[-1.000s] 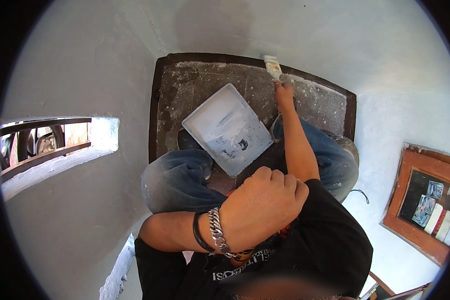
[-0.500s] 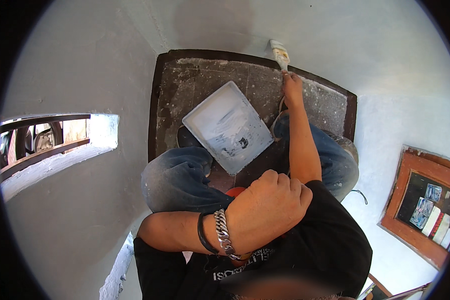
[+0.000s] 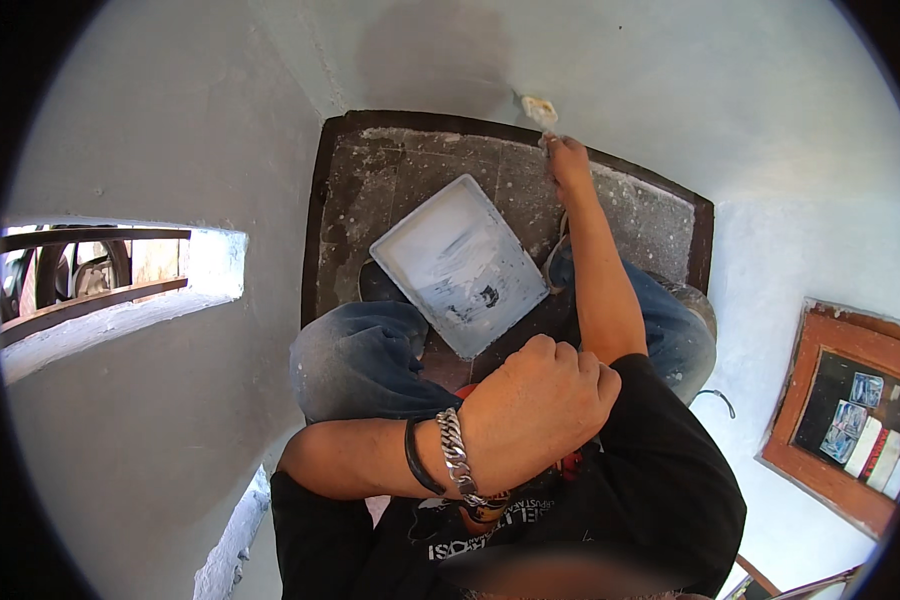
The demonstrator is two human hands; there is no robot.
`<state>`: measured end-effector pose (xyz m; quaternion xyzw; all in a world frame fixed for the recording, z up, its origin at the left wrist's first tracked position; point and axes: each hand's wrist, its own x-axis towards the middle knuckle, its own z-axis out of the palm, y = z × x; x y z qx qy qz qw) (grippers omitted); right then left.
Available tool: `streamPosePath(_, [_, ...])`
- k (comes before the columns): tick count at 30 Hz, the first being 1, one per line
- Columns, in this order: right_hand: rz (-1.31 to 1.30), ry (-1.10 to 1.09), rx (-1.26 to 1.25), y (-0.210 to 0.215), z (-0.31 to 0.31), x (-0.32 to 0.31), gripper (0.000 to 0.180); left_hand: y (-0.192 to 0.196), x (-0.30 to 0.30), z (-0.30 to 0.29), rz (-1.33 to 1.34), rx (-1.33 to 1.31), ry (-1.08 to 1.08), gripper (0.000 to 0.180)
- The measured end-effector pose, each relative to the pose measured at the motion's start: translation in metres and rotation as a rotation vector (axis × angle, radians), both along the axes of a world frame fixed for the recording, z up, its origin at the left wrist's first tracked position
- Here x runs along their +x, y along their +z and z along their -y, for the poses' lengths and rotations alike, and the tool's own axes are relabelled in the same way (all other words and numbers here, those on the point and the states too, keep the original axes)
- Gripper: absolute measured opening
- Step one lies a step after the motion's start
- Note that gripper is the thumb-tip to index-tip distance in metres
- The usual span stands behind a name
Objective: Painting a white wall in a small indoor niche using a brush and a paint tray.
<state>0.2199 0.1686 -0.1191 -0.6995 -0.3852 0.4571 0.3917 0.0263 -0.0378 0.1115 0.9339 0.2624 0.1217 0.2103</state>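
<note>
My right hand [image 3: 570, 165] reaches far forward, its fingers closed round the handle of a paintbrush [image 3: 540, 110]. The brush's head is at the low part of the far wall [image 3: 630, 80], just above the dark skirting, and looks slightly blurred. My left hand [image 3: 540, 405], with a chain bracelet and a black band at the wrist, is bent across my body beside my right upper arm. Its fingers are curled in, and their inner side is hidden. Between my knees lies a paint tray [image 3: 435, 230], smeared with whitish paint and dark patches.
Dark paint-spotted floor tiles [image 3: 370, 165] surround the tray, bordered by brown skirting [image 3: 315, 220]. A grey wall [image 3: 140, 130] with a barred slot opening [image 3: 100, 275] stands close on the left. At right is a wood-framed panel [image 3: 810, 350] by a pale wall.
The paintbrush and my right hand have shifted left along the far wall, and the brush has turned more aslant. My left hand stays bent across my body.
</note>
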Motion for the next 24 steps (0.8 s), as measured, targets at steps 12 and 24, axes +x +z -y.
streamPosePath(12, [-0.06, -0.023, -0.025, -0.024, 0.024, 0.008, 0.023, -0.002, 0.002, -0.002, 0.048, -0.022, 0.004, 0.014])
streamPosePath(24, [-0.061, -0.133, -0.053, -0.023, 0.044, 0.044, 0.025, 0.002, 0.002, -0.002, 0.011, -0.045, -0.014, 0.018])
